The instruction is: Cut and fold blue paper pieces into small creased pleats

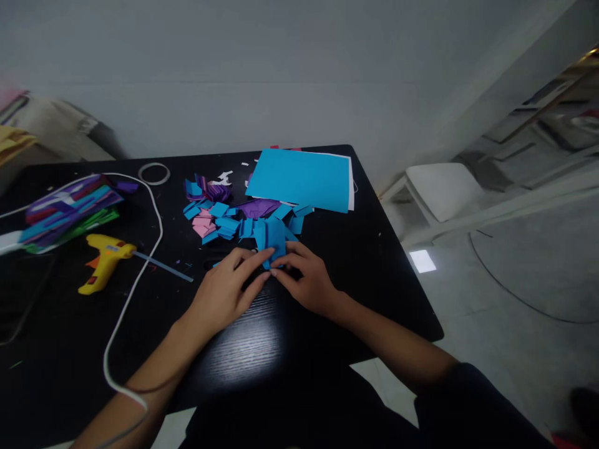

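Between my two hands stands a folded piece of blue paper (275, 236), just above the black table. My left hand (229, 284) pinches its left side and lower edge with thumb and fingers. On the other side, my right hand (306, 274) grips the lower right edge, its fingertips close to the left ones. Small folded blue paper pieces (227, 226) lie in a loose pile just beyond my hands. Some pink pieces (203, 223) and purple pieces (213, 190) are mixed among them.
Blue sheets (299, 178) lie at the back of the black table (355, 274). A yellow glue gun (107, 259) with a glue stick rests at left, near a white cable (133, 287). Beyond it are bundled coloured papers (70, 209) and a tape ring (154, 174). A white stool (442, 187) stands right.
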Available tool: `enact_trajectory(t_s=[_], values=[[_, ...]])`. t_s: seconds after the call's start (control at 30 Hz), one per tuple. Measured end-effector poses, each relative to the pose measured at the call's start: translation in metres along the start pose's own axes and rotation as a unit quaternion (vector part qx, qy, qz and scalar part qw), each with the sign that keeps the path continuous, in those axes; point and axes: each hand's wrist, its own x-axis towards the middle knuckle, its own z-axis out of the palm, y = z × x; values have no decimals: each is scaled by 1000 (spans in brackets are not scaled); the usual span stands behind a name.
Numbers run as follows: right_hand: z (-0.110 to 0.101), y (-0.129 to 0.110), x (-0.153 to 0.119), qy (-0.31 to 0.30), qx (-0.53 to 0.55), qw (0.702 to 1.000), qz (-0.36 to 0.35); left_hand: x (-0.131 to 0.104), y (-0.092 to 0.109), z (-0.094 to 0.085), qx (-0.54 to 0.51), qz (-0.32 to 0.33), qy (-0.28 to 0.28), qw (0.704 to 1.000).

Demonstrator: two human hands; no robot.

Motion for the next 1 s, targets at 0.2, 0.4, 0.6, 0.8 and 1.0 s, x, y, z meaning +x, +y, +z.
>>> enact_trajectory(t_s=[0.2,0.4,0.6,0.8,1.0], values=[[-1,1,0,-12,-45,998,-47,2,-3,-4,10,16,-78,997],[-1,3,0,-21,-38,998,-55,2,-6,-7,-34,22,-87,995],[-1,7,-1,-31,-37,997,-59,2,-7,-9,-63,21,-69,995],[-2,6,0,-34,-23,998,-54,2,-9,-9,-75,32,-46,996],[-2,4,2,-37,-6,998,-40,1,-9,-10,-84,54,-13,995]])
